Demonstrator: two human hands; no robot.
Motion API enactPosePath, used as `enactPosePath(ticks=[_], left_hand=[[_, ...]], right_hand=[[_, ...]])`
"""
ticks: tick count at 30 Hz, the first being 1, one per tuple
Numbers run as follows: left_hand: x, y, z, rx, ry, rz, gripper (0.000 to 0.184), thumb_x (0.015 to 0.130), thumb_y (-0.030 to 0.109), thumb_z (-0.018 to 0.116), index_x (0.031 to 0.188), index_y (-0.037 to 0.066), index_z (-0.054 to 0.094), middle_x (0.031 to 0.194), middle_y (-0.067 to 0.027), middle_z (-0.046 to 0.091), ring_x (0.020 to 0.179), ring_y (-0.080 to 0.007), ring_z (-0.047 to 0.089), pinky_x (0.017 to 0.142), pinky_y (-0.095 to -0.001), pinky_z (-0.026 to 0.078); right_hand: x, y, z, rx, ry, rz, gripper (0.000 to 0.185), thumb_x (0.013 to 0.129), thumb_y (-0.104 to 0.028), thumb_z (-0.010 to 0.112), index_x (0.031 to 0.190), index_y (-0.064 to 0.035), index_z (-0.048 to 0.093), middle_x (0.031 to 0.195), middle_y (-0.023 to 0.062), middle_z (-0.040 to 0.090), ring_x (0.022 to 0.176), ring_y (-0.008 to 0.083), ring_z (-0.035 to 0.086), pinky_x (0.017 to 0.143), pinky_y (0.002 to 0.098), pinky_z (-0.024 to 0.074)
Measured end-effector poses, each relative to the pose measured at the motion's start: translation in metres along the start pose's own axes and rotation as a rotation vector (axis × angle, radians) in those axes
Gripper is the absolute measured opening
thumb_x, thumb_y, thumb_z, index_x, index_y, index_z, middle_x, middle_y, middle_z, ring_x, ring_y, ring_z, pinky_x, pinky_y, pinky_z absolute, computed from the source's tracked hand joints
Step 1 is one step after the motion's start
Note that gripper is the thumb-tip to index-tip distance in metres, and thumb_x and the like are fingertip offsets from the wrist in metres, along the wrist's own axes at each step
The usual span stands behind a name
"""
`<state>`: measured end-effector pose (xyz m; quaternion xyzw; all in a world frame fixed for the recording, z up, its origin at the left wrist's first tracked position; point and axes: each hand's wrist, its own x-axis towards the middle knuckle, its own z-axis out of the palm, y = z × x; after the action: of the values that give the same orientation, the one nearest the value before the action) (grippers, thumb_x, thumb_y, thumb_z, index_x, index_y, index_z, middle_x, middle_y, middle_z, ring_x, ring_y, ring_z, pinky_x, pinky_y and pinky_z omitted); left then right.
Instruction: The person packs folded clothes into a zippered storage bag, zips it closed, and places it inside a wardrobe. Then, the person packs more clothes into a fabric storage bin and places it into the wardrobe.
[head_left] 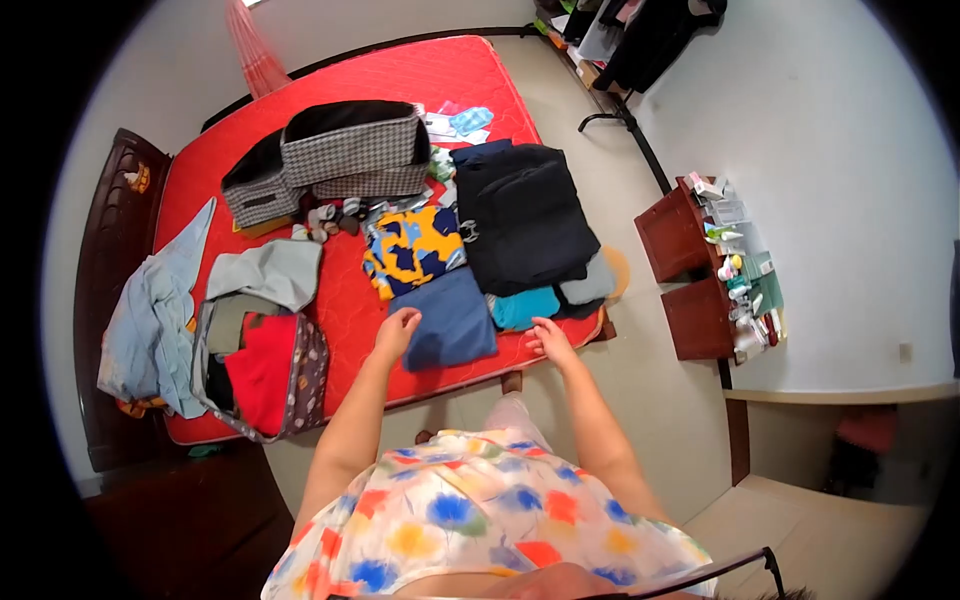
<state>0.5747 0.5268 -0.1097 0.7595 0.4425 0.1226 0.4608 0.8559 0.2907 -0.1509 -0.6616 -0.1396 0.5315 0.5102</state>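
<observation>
My left hand (399, 332) is at the left edge of a folded blue garment (445, 325) on the bed, its fingers loosely bent with nothing visible in them. I cannot tell if it touches the cloth. My right hand (549, 340) is just in front of a folded teal garment (523, 308), fingers apart and holding nothing. A yellow, navy and white patterned garment (415, 245) lies folded beyond the blue one. To its right is a stack of folded black clothes (525, 215), with a grey folded cloth (590, 280) near its front corner.
On the red mattress (345, 350) are an open patterned storage bag (310, 380) of clothes, houndstooth fabric boxes (355, 150), rolled socks (325, 222) and a light-blue cloth (150, 320). A dark red cabinet (690, 320) with bottles on top stands by the right wall.
</observation>
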Motion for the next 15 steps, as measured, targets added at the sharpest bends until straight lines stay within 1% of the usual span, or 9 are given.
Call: enactPosePath(ticks=[3, 6, 7, 8, 10, 11, 12, 14, 15], left_hand=[[0.02, 0.012, 0.034, -0.002, -0.082, -0.183, 0.029, 0.09, 0.029, 0.059, 0.101, 0.002, 0.063, 0.087, -0.0115, 0.067, 0.081, -0.0222, 0.064, 0.073, -0.0326, 0.049], [0.037, 0.003, 0.067, -0.035, -0.121, -0.304, 0.029, 0.09, 0.03, 0.06, 0.1, 0.003, 0.063, 0.088, -0.0106, 0.067, 0.082, -0.0211, 0.063, 0.075, -0.0315, 0.048], [0.046, 0.006, 0.074, 0.023, -0.112, -0.299, 0.031, 0.089, 0.03, 0.061, 0.105, 0.003, 0.061, 0.093, -0.012, 0.066, 0.087, -0.022, 0.063, 0.078, -0.032, 0.048], [0.057, 0.007, 0.081, 0.058, -0.091, -0.299, 0.033, 0.088, 0.03, 0.061, 0.107, 0.004, 0.06, 0.095, -0.0124, 0.066, 0.088, -0.0226, 0.063, 0.079, -0.0325, 0.048], [0.072, 0.014, 0.095, 0.128, -0.05, -0.318, 0.035, 0.088, 0.03, 0.062, 0.111, 0.004, 0.058, 0.098, -0.0134, 0.066, 0.091, -0.0237, 0.063, 0.08, -0.0334, 0.048], [0.081, 0.015, 0.101, 0.096, -0.071, -0.354, 0.039, 0.087, 0.03, 0.063, 0.113, 0.002, 0.056, 0.101, -0.0151, 0.065, 0.094, -0.026, 0.063, 0.082, -0.0351, 0.048], [0.09, 0.015, 0.113, 0.104, -0.079, -0.352, 0.04, 0.087, 0.03, 0.063, 0.114, 0.002, 0.056, 0.103, -0.0155, 0.065, 0.094, -0.0261, 0.063, 0.083, -0.0351, 0.048], [0.117, 0.01, 0.125, 0.139, -0.093, -0.321, 0.041, 0.086, 0.03, 0.063, 0.114, 0.001, 0.055, 0.106, -0.0163, 0.063, 0.096, -0.0262, 0.062, 0.085, -0.0351, 0.048], [0.126, 0.018, 0.128, 0.145, -0.13, -0.359, 0.043, 0.086, 0.029, 0.064, 0.118, 0.001, 0.053, 0.112, -0.0166, 0.061, 0.099, -0.0262, 0.061, 0.087, -0.0354, 0.047]], right_hand=[[0.026, -0.004, -0.037, 0.007, 0.01, 0.042, 0.036, 0.095, -0.026, 0.047, 0.128, -0.0092, 0.046, 0.104, 0.0076, 0.062, 0.074, 0.013, 0.061, 0.06, 0.0254, 0.0466], [0.057, -0.012, -0.066, -0.043, 0.073, 0.083, 0.038, 0.094, -0.028, 0.05, 0.127, -0.0089, 0.046, 0.101, 0.0066, 0.063, 0.075, 0.0123, 0.06, 0.06, 0.0258, 0.0468], [0.08, -0.01, -0.077, -0.017, 0.098, 0.021, 0.037, 0.093, -0.028, 0.052, 0.124, -0.0083, 0.049, 0.099, 0.0058, 0.063, 0.075, 0.0121, 0.06, 0.06, 0.0264, 0.0471], [0.106, -0.008, -0.089, -0.047, 0.148, -0.046, 0.037, 0.091, -0.027, 0.056, 0.121, -0.0055, 0.051, 0.096, 0.0067, 0.063, 0.075, 0.0146, 0.06, 0.064, 0.0293, 0.0491], [0.158, -0.008, -0.113, -0.285, 0.285, -0.261, 0.04, 0.088, -0.026, 0.061, 0.119, -0.0027, 0.052, 0.104, 0.0108, 0.061, 0.078, 0.0191, 0.061, 0.071, 0.0311, 0.0504], [0.178, -0.015, -0.127, -0.358, 0.345, -0.295, 0.044, 0.086, -0.027, 0.063, 0.12, -0.0022, 0.051, 0.11, 0.0141, 0.058, 0.087, 0.0233, 0.06, 0.078, 0.0336, 0.049], [0.191, -0.031, -0.136, -0.432, 0.403, -0.331, 0.048, 0.084, -0.029, 0.065, 0.121, -0.0016, 0.05, 0.116, 0.0174, 0.055, 0.095, 0.0276, 0.059, 0.086, 0.0361, 0.0476], [0.235, -0.037, -0.163, -0.646, 0.524, -0.349, 0.055, 0.081, -0.032, 0.067, 0.124, -0.0034, 0.049, 0.125, 0.0204, 0.048, 0.112, 0.0338, 0.05, 0.097, 0.0417, 0.04], [0.246, -0.042, -0.17, -0.638, 0.561, -0.321, 0.061, 0.079, -0.036, 0.068, 0.126, -0.0041, 0.048, 0.127, 0.0196, 0.048, 0.12, 0.0364, 0.042, 0.103, 0.0446, 0.033]])
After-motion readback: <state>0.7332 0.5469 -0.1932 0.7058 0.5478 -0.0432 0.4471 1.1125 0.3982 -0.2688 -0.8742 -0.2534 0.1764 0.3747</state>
